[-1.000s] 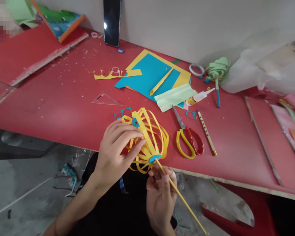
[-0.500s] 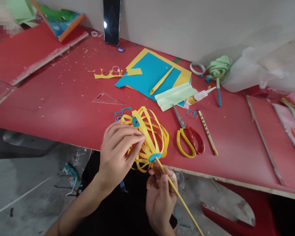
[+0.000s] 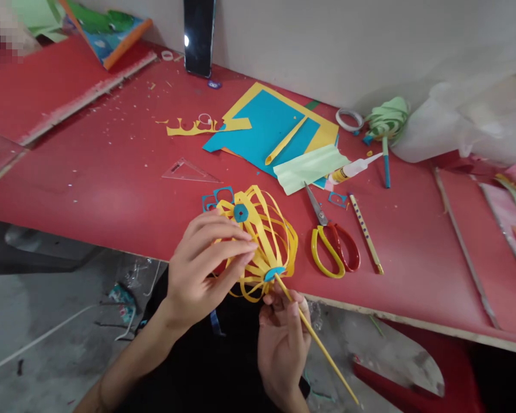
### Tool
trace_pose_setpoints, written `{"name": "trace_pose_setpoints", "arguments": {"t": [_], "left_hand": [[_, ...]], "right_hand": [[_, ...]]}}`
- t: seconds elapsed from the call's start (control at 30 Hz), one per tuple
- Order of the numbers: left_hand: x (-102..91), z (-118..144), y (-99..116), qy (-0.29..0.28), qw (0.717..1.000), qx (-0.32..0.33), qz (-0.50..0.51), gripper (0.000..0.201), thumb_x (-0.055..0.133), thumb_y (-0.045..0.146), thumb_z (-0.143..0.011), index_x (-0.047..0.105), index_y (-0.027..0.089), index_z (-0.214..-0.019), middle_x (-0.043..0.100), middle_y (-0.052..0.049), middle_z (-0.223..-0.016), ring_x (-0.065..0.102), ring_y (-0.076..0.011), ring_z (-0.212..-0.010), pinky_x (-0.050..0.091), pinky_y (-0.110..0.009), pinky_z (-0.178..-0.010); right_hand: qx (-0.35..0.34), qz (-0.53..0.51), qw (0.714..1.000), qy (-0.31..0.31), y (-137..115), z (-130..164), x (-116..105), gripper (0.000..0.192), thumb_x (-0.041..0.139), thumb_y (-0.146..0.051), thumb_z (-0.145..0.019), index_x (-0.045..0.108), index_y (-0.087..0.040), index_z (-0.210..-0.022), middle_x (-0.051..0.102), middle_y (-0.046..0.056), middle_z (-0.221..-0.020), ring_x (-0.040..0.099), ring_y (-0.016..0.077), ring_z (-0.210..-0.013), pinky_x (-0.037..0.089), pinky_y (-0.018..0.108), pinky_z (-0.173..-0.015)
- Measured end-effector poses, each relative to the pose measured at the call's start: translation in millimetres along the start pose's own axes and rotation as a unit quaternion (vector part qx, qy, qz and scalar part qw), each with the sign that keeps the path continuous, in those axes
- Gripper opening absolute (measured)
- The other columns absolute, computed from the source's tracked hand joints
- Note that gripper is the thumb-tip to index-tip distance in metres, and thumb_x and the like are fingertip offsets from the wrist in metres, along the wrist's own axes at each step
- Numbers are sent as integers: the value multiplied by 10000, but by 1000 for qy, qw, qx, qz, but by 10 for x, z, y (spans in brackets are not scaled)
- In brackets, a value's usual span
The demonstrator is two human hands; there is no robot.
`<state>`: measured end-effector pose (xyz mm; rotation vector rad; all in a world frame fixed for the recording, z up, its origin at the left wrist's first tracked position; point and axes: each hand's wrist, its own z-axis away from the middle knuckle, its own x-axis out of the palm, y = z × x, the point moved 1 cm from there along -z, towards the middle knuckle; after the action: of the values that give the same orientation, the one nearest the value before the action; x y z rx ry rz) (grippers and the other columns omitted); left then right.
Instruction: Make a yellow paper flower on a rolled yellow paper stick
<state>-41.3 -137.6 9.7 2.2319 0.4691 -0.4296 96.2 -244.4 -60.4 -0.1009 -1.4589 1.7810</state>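
Note:
A round lantern of yellow paper strips [image 3: 261, 229] hangs over the table's front edge, with a blue paper disc [image 3: 241, 213] at its far end and another blue disc [image 3: 274, 274] at its near end. From the near disc a thin yellow stick [image 3: 322, 344] slants down to the right. My right hand [image 3: 284, 338] is closed on this stick just below the disc, palm up. On the lantern's left side my left hand [image 3: 210, 258] has thumb and fingers pinched at a yellow strip. The fingertips partly hide what they grip.
Red-and-yellow-handled scissors [image 3: 333, 241] and a pencil [image 3: 366, 232] lie to the right. Behind are blue paper [image 3: 258, 126], pale green paper [image 3: 312, 166], a glue bottle [image 3: 352, 170], a set square [image 3: 189, 172], tape [image 3: 350, 119] and a green paper ball on a stick [image 3: 387, 117]. A phone [image 3: 199, 37] leans on the wall.
The lantern has tilted a little, so its far blue disc shows more fully. My left hand has shifted slightly and its fingers are a bit straighter. My right hand keeps its hold.

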Motion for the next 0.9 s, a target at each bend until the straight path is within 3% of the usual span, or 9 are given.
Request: {"name": "trace_pose_setpoints", "arguments": {"t": [0.27, 0.57, 0.77, 0.9], "left_hand": [[-16, -35, -50, -47, 999, -1, -22, 175, 667, 186, -835, 656, 240, -1001, 681, -36, -1020, 586, -218, -1061, 490, -463, -986], [8, 3, -4, -57, 998, 1, -7, 216, 653, 149, -833, 665, 246, -1026, 690, -30, -1032, 573, -226, -1100, 489, -474, -984], [-26, -7, -26, -32, 999, -19, -11, 203, 626, 131, -848, 669, 227, -1022, 677, -39, -1023, 574, -218, -1079, 478, -466, -997], [-5, -32, -41, -57, 998, -10, -30, 188, 655, 155, -838, 665, 204, -1019, 667, -52, -1059, 546, -232, -1130, 463, -467, -1016]], "right_hand": [[-3, -17, 1000, -2, -16, 0, 9, 124, 665, -347, -852, 661, -254, -933, 723, 27, -886, 666, 149, -696, 466, 201, -468], [3, -37, 999, -6, -4, -3, 10, 103, 658, -344, -871, 660, -278, -950, 743, 12, -922, 672, 132, -707, 465, 189, -479], [-13, -41, 999, -23, 7, -17, -1, 108, 636, -322, -889, 672, -269, -976, 742, 24, -932, 679, 132, -713, 470, 178, -460], [-18, -35, 999, -29, 11, -16, -12, 106, 613, -318, -906, 668, -269, -983, 738, 26, -939, 677, 132, -717, 472, 176, -455]]}}
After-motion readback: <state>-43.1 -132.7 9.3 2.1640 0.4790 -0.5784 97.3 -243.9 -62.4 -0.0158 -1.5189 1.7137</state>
